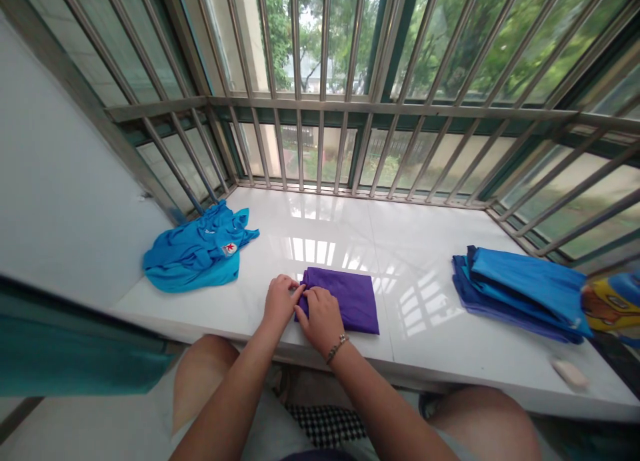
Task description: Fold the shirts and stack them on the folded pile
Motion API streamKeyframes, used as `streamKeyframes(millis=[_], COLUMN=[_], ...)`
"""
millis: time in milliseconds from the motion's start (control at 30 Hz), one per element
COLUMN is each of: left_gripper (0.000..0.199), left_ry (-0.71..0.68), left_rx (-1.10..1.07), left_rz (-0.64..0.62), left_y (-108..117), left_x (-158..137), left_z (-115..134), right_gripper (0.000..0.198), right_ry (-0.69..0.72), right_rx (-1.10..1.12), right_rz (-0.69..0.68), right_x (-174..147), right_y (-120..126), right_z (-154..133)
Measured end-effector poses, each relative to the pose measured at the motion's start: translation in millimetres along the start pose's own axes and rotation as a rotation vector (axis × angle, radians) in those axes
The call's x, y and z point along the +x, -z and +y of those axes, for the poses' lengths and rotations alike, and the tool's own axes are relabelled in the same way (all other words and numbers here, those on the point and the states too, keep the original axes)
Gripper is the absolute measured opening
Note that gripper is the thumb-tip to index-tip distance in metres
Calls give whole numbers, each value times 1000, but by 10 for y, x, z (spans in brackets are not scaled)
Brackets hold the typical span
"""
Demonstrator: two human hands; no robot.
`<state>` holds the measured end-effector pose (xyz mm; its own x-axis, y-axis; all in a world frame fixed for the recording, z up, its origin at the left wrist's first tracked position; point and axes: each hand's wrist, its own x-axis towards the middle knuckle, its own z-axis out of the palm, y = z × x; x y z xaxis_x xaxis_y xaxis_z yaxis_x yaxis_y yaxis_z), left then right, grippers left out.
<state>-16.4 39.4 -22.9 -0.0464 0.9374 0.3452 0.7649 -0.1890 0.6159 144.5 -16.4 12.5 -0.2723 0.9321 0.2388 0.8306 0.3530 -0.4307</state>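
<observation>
Nearest the camera are the person's bare knees and a patch of black-and-white checked cloth [327,424] between them, low in the view. From there both forearms reach forward onto the glossy white stone ledge [430,247]. The right hand [323,317], with a beaded bracelet [337,347] at its wrist, lies palm down on the near left corner of the folded purple fabric rectangle [347,297], fingers curled over the edge. The left hand [280,301] sits just beside it, its fingertips pinching the same corner; how firmly either hand clamps the cloth is hard to tell from this angle. The purple piece lies flat near the front edge of the ledge, roughly at its middle.

To the right, near the front edge, rests a small pale oblong object [570,373], perhaps a bar of soap. Further right and back lies a neat stack of folded blue and purple cloths [520,291], well apart from the hands. On the left, a crumpled bright blue garment with a red star patch [197,254] lies against the wall. Beyond the ledge stand metal window bars [320,107], with green trees outside.
</observation>
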Motion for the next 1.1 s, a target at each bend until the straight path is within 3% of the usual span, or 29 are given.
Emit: streamKeyframes(millis=[133,300,367,533,667,733,833,967,1033,1100], left_gripper=[24,40,45,41,42,43,46,46,47,47], left_ry=[-21,-19,-18,-27,38,100,152,188,204,204], left_rx=[-31,-8,-16,-66,-136,-178,-213,-203,-191,-187], left_rz=[-51,-56,-70,-106,-67,-33,-19,-30,-40,-58], left_y=[35,53,55,69,100,123,161,202,216,226], left_x=[20,36,37,29,21,19,22,33,37,36], left_z=[18,33,45,43,11,6,29,79,95,104], right_gripper=[57,30,29,65,63,53,17,14,8,5], right_ry=[139,228,257,210,254,313,350,205,2,-217], right_rx=[79,143,150,92,0,-58,-107,52,207,361], right_rz=[5,-17,-28,-50,-83,-70,-27,-56,-13,123], right_x=[-132,-201,-200,-226,-374,-502,-688,-772,-720,-615], right_y=[-153,-242,-244,-235,-309,-365,-391,-148,128,489], right_z=[55,90,85,1,-53,-44,-2,79,156,287])
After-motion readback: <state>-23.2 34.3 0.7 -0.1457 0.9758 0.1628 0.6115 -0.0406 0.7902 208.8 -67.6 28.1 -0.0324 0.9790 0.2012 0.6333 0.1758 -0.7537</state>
